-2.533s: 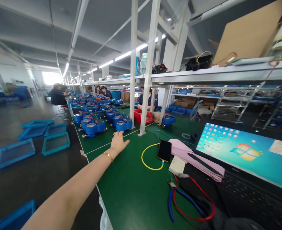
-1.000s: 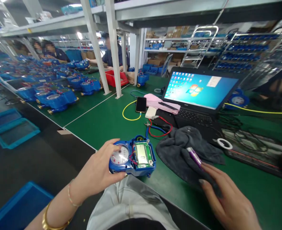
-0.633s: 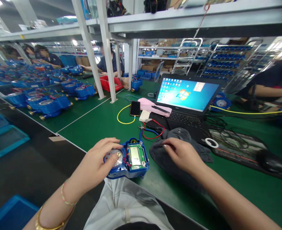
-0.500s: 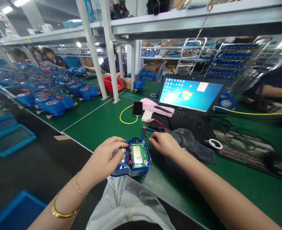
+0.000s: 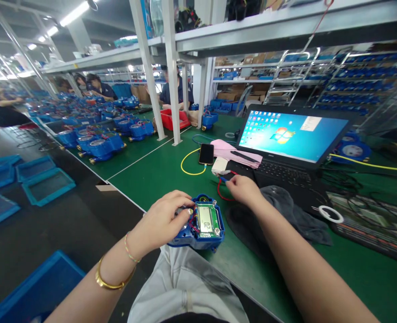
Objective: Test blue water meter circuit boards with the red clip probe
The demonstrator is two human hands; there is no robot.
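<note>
A blue meter housing point(image 5: 195, 242) sits at the bench's near edge, its top open on a green circuit board with a lit display point(image 5: 205, 219). My left hand point(image 5: 169, 215) grips its left side, thumb and fingers curled over the part beside the board; the palm hides much of that side. Thin red wires run beside the display. Farther right, my right hand point(image 5: 242, 188) is raised above the bench, fingers pinched on a blue lead point(image 5: 223, 179). A red lead point(image 5: 222, 192) loops down beside it. What lies inside the fingertips is hidden.
A laptop point(image 5: 293, 134) stands at the right, with pink cloth point(image 5: 235, 152), a phone point(image 5: 206, 154) and a dark grey cloth point(image 5: 286, 211) around it. Many blue meters point(image 5: 100, 146) fill the bench at left. Shelf posts point(image 5: 172, 89) rise ahead. Co-workers sit beyond.
My right hand has moved from beside the meter up and away, toward the phone, and the blue lead now shows at its fingertips. My left hand stays on the meter. The view has turned left.
</note>
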